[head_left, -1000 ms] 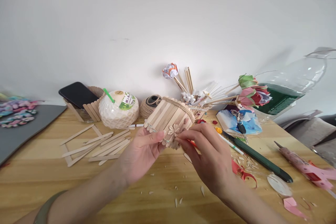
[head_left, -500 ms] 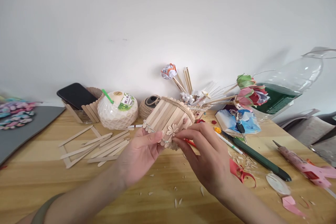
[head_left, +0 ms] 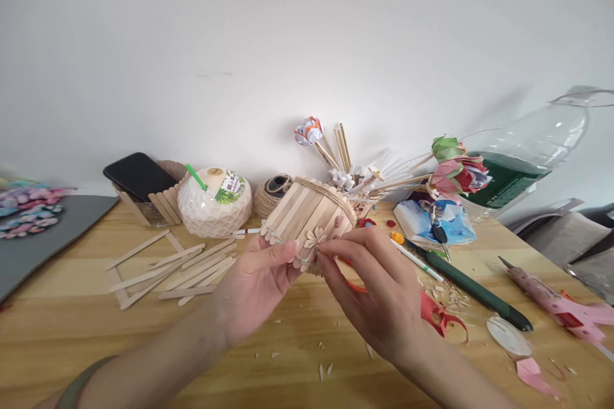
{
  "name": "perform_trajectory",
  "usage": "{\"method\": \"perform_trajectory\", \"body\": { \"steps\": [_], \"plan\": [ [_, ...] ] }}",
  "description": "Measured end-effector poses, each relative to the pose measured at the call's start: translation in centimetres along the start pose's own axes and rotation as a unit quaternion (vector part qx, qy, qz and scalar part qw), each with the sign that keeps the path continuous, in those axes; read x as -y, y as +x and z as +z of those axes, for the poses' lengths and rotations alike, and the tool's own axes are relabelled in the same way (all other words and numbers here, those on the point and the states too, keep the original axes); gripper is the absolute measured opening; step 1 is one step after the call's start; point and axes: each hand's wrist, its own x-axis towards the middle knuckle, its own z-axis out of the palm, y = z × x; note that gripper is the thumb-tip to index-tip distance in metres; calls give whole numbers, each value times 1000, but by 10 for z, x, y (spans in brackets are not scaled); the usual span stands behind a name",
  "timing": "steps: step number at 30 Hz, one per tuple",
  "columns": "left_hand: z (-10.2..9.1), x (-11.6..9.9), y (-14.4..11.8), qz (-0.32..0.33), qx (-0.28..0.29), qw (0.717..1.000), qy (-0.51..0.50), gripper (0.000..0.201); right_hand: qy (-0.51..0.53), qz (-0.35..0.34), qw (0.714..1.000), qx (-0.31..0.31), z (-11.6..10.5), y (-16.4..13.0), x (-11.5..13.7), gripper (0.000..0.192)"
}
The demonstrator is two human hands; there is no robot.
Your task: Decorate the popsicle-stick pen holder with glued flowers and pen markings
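Above the middle of the desk (head_left: 288, 332), tipped on its side, sits a little popsicle-stick basket (head_left: 309, 217) held up in the air. The left hand (head_left: 254, 287) has its grip closed round the lower end, thumb pressed on the slats. The right hand (head_left: 378, 294) pinches its fingertips at the small wooden flower (head_left: 314, 239) stuck on the front, grip closed on or right beside it, can't quite tell which.

My worry: that flower looks tiny, so a hard press could snap a petal or pop it off, and if the glue's wet it might slide crooked. Squeezing too hard with the left could also bow the slats loose. Loose popsicle sticks (head_left: 177, 265) lie to the left, and a pink glue gun (head_left: 551, 297) sits well off to the right.
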Motion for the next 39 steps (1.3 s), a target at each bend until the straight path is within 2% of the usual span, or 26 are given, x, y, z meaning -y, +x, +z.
{"method": "perform_trajectory", "body": {
  "steps": [5,10,15,27,32,39],
  "plan": [
    [-1,0,1,0,0,1000,-1,41,3,-5,1000,11,-3,0,0,13],
    [-1,0,0,1,13,1000,-1,38,12,-3,1000,-2,-3,-1,1,18],
    [0,1,0,4,10,1000,-1,38,6,4,1000,-11,0,0,2,16],
    [0,-1,-1,3,4,1000,-1,41,-9,-30,999,8,-7,3,0,18],
    [3,-1,-1,8,2,1000,-2,40,33,34,998,-31,-5,-1,6,17],
    [2,1,-2,19,19,1000,-10,44,119,181,976,-19,3,-1,17,7]
  ]
}}
